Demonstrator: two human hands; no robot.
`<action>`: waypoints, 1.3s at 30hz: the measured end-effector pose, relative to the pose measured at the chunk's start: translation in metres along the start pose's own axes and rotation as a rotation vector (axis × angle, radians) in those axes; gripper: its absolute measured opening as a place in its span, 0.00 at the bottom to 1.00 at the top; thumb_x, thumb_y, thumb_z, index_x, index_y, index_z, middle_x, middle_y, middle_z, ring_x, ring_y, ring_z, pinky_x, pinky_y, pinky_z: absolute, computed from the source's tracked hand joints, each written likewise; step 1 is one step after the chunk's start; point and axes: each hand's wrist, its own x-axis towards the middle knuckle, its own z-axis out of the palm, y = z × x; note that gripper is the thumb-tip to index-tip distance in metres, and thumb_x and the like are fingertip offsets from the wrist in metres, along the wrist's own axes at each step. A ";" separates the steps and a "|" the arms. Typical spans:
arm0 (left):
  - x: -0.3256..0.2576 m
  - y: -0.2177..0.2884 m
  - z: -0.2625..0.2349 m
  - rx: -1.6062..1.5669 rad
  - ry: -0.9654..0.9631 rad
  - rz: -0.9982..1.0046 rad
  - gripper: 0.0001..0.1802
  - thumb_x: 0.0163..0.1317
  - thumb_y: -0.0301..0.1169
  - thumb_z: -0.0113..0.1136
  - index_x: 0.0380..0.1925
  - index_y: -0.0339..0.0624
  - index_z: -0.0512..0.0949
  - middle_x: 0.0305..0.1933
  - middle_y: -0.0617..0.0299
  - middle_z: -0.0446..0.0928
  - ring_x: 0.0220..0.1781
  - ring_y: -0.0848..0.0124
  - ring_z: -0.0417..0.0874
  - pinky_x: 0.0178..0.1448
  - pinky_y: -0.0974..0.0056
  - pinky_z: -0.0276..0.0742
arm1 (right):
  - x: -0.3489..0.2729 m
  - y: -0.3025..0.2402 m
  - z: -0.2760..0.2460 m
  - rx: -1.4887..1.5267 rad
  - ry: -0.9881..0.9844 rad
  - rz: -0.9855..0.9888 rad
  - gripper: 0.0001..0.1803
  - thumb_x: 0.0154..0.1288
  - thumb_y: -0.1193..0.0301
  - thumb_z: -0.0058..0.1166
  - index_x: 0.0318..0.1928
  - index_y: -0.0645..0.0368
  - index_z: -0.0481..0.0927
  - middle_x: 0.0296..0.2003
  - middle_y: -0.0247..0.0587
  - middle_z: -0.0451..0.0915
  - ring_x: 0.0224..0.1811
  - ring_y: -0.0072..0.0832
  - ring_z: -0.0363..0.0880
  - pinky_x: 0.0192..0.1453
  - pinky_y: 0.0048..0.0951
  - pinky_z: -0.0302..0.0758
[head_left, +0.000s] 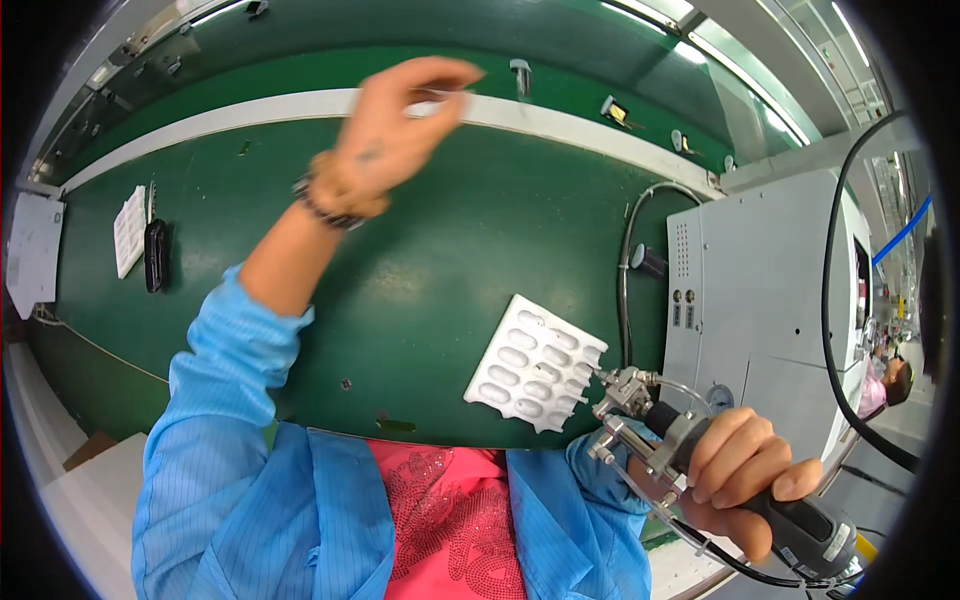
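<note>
My left hand point(400, 130) is stretched far out over the green table point(420, 260), reaching the white strip along the far side, fingers pinched around a small clear piece that is hard to make out. A beaded band sits on that wrist. My right hand point(745, 475) grips the dark handle of a metal dispensing tool point(640, 415) at the near right, its tip pointing at a white moulded tray point(535, 365) with several oval pockets lying on the table.
A grey machine cabinet point(760, 290) with a hose and black cables stands at the right. A small white tray point(130, 230) and a black object point(156, 255) lie at the far left. Another person point(885, 385) is at the right edge.
</note>
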 end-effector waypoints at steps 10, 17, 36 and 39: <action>-0.189 -0.010 -0.077 -0.505 0.281 -0.401 0.03 0.70 0.22 0.56 0.42 0.37 0.75 0.35 0.61 0.74 0.37 0.72 0.73 0.44 0.67 0.70 | -0.004 0.012 -0.010 0.016 -0.107 0.111 0.29 0.60 0.52 0.69 0.47 0.58 0.70 0.20 0.28 0.73 0.16 0.17 0.72 0.19 0.15 0.71; -0.211 -0.029 -0.096 -0.528 0.360 -0.366 0.02 0.70 0.24 0.57 0.39 0.37 0.76 0.35 0.61 0.78 0.38 0.72 0.78 0.47 0.65 0.76 | -0.007 0.004 -0.008 0.037 -0.159 0.162 0.30 0.66 0.47 0.57 0.55 0.58 0.68 0.24 0.33 0.70 0.20 0.23 0.69 0.22 0.22 0.68; -0.209 -0.052 -0.137 -0.292 0.433 -0.358 0.06 0.66 0.22 0.62 0.42 0.33 0.78 0.42 0.56 0.81 0.44 0.68 0.82 0.51 0.66 0.78 | 0.001 0.005 -0.011 0.062 -0.197 0.198 0.24 0.65 0.55 0.61 0.50 0.56 0.67 0.25 0.36 0.72 0.19 0.26 0.72 0.21 0.26 0.71; -0.211 -0.066 -0.152 -0.219 0.495 -0.393 0.06 0.67 0.22 0.61 0.43 0.34 0.79 0.43 0.60 0.81 0.45 0.72 0.81 0.50 0.67 0.77 | -0.001 0.010 -0.012 0.140 -0.062 0.130 0.17 0.63 0.73 0.68 0.37 0.60 0.68 0.20 0.40 0.76 0.14 0.29 0.75 0.18 0.28 0.74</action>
